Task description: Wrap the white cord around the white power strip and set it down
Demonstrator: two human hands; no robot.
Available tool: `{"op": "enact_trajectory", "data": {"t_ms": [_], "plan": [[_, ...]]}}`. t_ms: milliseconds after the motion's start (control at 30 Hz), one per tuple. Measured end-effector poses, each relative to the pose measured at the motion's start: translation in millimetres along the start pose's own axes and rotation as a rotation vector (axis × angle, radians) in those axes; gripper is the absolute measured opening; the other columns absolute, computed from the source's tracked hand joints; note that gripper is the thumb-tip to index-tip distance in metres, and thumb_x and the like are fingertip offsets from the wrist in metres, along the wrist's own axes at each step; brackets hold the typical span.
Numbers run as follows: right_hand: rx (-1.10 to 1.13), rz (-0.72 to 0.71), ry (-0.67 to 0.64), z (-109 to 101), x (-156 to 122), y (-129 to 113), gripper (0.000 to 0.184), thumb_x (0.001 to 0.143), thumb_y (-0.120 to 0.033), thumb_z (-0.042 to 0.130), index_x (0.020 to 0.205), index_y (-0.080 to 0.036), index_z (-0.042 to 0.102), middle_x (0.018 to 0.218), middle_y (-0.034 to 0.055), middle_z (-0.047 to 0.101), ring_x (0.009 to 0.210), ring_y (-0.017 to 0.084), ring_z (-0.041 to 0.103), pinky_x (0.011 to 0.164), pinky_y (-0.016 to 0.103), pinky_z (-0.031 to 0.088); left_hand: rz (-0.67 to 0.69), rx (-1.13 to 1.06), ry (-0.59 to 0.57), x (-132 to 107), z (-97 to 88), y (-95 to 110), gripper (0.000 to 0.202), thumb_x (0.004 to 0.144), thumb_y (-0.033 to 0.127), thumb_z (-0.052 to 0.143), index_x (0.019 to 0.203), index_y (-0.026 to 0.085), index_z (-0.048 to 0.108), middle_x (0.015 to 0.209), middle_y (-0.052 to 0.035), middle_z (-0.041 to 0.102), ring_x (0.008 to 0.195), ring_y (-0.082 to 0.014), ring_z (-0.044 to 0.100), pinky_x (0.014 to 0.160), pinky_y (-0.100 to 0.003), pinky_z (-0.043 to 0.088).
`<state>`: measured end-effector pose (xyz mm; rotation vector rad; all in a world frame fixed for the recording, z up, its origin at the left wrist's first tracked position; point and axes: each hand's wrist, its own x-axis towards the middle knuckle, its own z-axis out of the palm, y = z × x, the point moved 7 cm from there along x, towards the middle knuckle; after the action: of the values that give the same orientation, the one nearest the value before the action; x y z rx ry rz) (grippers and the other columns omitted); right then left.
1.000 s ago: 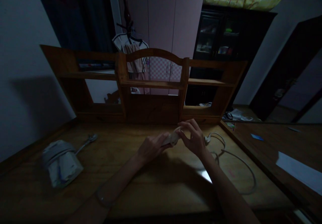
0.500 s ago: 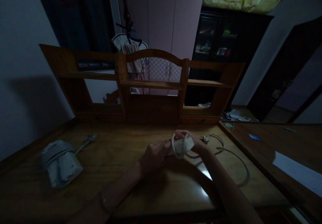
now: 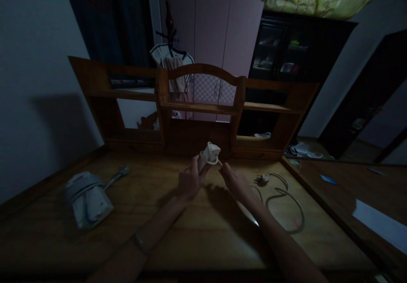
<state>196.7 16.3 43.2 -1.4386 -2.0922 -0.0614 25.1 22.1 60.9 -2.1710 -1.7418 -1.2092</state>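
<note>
Gripping the near end of an oblong white plastic power strip point(image 3: 209, 154), the left hand point(image 3: 190, 180) holds it above the yellow-brown wooden desk point(image 3: 152, 181), long axis slanting far and right. The right hand point(image 3: 232, 179), apart from it on the right, pinches the off-white cord point(image 3: 220, 162) looped around it; exact fingertip contact is unclear in dim light.

I stood in dim light; a dark curtain point(image 3: 111, 20) hung beside the pale wall point(image 3: 34, 54); behind the wooden shelf unit point(image 3: 199, 108) rose a pink wardrobe point(image 3: 210, 33); beside it, a black cabinet point(image 3: 300, 52) bore yellow bundles point(image 3: 340, 4); a dark door point(image 3: 358, 94) stood rightward.
</note>
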Motion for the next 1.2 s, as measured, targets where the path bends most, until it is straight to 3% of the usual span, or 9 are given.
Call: {"op": "enact_trajectory", "data": {"t_ms": [100,200,367,500,767,900,1033,1133,1200], "plan": [[-0.207,-0.116,0.015,0.5,-3.8,-14.3,0.018,0.094,-0.034,0.042,0.097,-0.021,0.054,0.066,0.0013,0.063,0.05,0.012,0.053,0.048,0.024,0.016,-0.119,0.1,0.004,8.3,-6.7,-17.8,0.057,0.09,0.057,0.029,0.128,0.015,0.037,0.087,-0.0136,0.069,0.073,-0.0254,0.067,0.06,-0.028,0.041],[-0.242,-0.23,0.081,-5.4,-5.7,-30.4,0.018,0.095,-0.03,0.041,0.091,-0.021,0.056,0.073,0.0015,0.064,0.054,0.01,0.052,0.049,0.025,0.017,-0.129,0.145,-0.011,13.9,-10.6,-24.5,0.058,0.091,0.056,0.026,0.13,0.015,0.036,0.093,-0.0163,0.068,0.077,-0.0267,0.067,0.063,-0.03,0.042],[-0.216,-0.289,0.223,-27.1,-9.7,-38.1,0.022,0.096,-0.029,0.041,0.088,-0.019,0.059,0.075,0.0018,0.061,0.059,0.009,0.052,0.052,0.023,0.024,-0.025,0.118,-0.067,11.8,-3.6,-10.7,0.058,0.09,0.055,0.032,0.131,0.014,0.036,0.103,-0.0169,0.066,0.086,-0.0263,0.066,0.067,-0.029,0.044],[-0.19,-0.307,0.246,-39.2,-12.7,-35.5,0.021,0.095,-0.027,0.042,0.093,-0.018,0.06,0.075,0.0023,0.06,0.063,0.009,0.052,0.055,0.022,0.027,0.099,-0.078,-0.105,8.2,1.7,1.5,0.052,0.091,0.049,0.039,0.133,0.02,0.032,0.122,-0.0131,0.057,0.1,-0.0238,0.062,0.075,-0.029,0.047],[-0.184,-0.354,0.243,-36.7,-13.5,-40.3,0.021,0.095,-0.029,0.042,0.092,-0.018,0.059,0.073,0.0011,0.059,0.061,0.009,0.051,0.053,0.023,0.027,0.266,-0.181,-0.229,-1.2,11.0,12.7,0.062,0.088,0.029,0.048,0.142,0.024,0.019,0.137,-0.0101,0.043,0.113,-0.0226,0.053,0.091,-0.032,0.043],[-0.203,-0.366,0.248,-35.2,-13.2,-37.4,0.023,0.095,-0.03,0.043,0.084,-0.018,0.059,0.072,0.0013,0.059,0.061,0.009,0.053,0.052,0.024,0.027,0.295,-0.051,-0.341,-5.4,19.1,17.3,0.066,0.087,0.032,0.05,0.144,0.033,0.016,0.125,-0.0058,0.054,0.098,-0.0221,0.06,0.079,-0.03,0.046],[-0.185,-0.348,0.237,-32.9,-12.0,-32.3,0.024,0.094,-0.034,0.044,0.085,-0.018,0.059,0.076,0.0022,0.062,0.063,0.01,0.056,0.053,0.023,0.027,0.317,0.056,-0.363,-6.6,20.3,15.3,0.067,0.087,0.036,0.05,0.143,0.038,0.014,0.116,-0.0028,0.058,0.092,-0.0216,0.061,0.073,-0.029,0.045],[-0.153,-0.315,0.167,-27.3,-9.3,-28.6,0.025,0.093,-0.039,0.046,0.089,-0.018,0.059,0.081,0.0037,0.065,0.065,0.011,0.057,0.053,0.022,0.027,0.36,0.098,-0.353,-6.5,22.1,13.0,0.064,0.087,0.028,0.049,0.142,0.039,0.017,0.115,-0.0035,0.056,0.092,-0.0194,0.059,0.075,-0.028,0.044],[-0.122,-0.258,0.095,-22.8,-6.3,-23.1,0.029,0.09,-0.045,0.049,0.087,-0.018,0.06,0.077,0.0034,0.065,0.06,0.011,0.057,0.052,0.022,0.025,0.4,0.139,-0.338,-5.3,24.1,10.8,0.065,0.085,0.021,0.05,0.141,0.041,0.021,0.112,-0.0037,0.056,0.095,-0.0195,0.057,0.084,-0.032,0.043]]}}
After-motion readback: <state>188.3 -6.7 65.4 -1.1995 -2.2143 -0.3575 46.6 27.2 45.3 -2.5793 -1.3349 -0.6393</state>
